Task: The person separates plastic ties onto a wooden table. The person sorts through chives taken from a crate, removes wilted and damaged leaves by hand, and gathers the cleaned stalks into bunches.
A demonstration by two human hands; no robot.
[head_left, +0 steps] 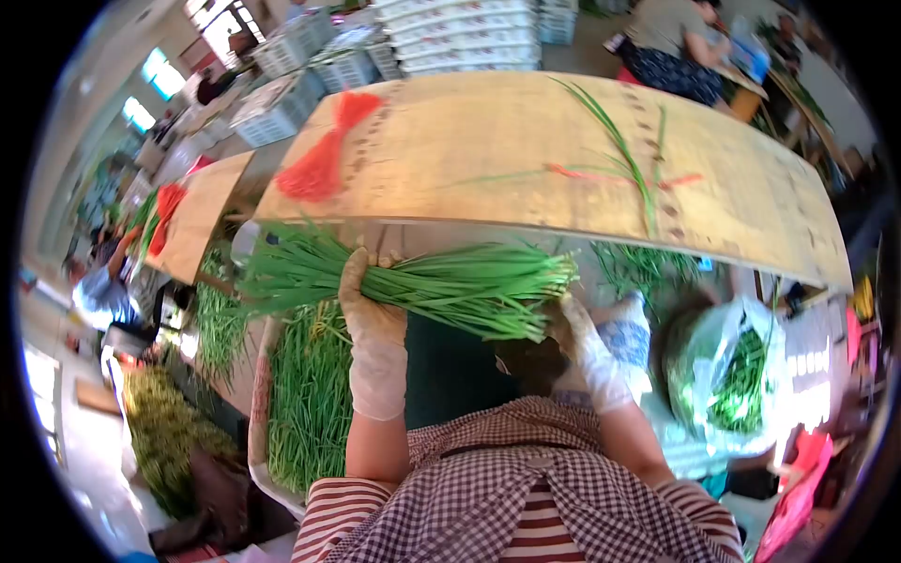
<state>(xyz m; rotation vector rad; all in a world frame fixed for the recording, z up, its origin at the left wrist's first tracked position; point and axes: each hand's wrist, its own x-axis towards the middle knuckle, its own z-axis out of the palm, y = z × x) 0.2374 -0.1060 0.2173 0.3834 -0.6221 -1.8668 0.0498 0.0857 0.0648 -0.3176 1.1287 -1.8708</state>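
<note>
My checked apron [469, 502] is closest. My left hand [368, 296] wraps the green bunch [460, 281] in front of me, probably near mid-length to keep it level; my right hand [579, 328] is at its right end, grip unclear. Loose greens [310, 413] fill the left tub [258, 422]; a clear bag [690, 361] at right holds leaves [739, 389].

The left hand [374, 305] is closed in a grip. The right hand [582, 338] sits slightly lower, fingers partly hidden. Both forearms [377, 448] reach forward, apart.
</note>
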